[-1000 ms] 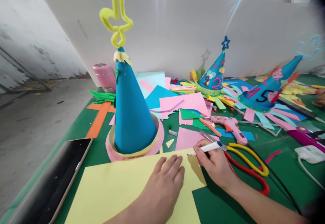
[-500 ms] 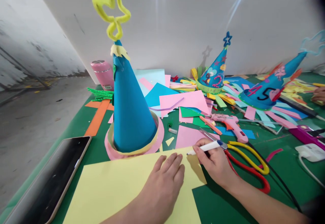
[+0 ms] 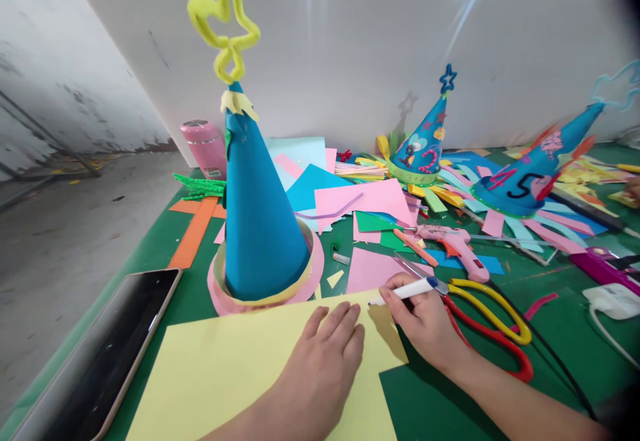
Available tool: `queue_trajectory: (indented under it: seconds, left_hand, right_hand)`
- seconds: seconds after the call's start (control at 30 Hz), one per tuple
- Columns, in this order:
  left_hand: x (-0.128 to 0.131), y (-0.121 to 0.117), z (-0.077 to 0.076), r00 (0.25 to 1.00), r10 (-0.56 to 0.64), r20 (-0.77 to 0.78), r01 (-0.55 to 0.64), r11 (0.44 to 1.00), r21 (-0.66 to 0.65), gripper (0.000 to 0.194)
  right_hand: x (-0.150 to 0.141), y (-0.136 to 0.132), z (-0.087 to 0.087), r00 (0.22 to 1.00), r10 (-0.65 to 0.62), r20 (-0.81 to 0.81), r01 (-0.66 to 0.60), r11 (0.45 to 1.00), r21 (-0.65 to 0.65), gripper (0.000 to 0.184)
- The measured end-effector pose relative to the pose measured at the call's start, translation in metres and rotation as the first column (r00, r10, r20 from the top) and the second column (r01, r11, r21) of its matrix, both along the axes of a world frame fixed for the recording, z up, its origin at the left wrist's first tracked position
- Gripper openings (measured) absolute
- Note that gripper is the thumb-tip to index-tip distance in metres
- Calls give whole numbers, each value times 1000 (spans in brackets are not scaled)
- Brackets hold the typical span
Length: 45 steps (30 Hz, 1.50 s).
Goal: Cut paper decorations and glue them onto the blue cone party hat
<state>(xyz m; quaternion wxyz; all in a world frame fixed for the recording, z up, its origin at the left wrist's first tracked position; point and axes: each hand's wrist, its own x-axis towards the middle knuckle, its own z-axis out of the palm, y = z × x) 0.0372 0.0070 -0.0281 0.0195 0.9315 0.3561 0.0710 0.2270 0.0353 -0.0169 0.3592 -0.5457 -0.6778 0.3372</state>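
Flat on a sheet of yellow paper [image 3: 215,374] lies my left hand [image 3: 327,361], its fingers stretched out. My right hand [image 3: 425,324] grips a white marker [image 3: 407,289] with a dark blue end, its tip at the paper's upper right part. I cannot tell whether the tip touches. A notch is cut from the sheet's lower right corner. Just behind the paper stands a blue cone hat [image 3: 263,227] with a pink brim and a yellow pipe-cleaner shape [image 3: 227,37] on top. Scissors [image 3: 495,321] with red and yellow handles lie beside my right hand.
A phone [image 3: 105,354] lies at the left edge of the green table. Behind are a pink bottle [image 3: 205,147], paper scraps, a pink glue gun [image 3: 457,244] and two decorated cone hats [image 3: 423,141]. A power strip [image 3: 607,267] and another person's hand [image 3: 633,191] are at the right.
The view has shifted very slightly. My hands, the marker and the paper hold the same positions. The other person's hand at the right edge has moved a little.
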Motion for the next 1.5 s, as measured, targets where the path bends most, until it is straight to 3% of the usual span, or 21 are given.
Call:
queue_trajectory:
  seconds: [0.6, 1.03, 1.5]
  left_hand:
    - [0, 1, -1, 1000, -3, 8, 3, 1000, 5, 36]
    - [1, 3, -24, 998, 11, 55, -19, 990, 141, 31]
    - [0, 3, -22, 998, 1, 67, -9, 993, 120, 32]
  right_hand:
    - [0, 0, -3, 999, 11, -53, -13, 999, -32, 18]
    - [-1, 0, -1, 998, 25, -61, -28, 998, -59, 19]
    - [-1, 0, -2, 997, 25, -78, -30, 997, -67, 19]
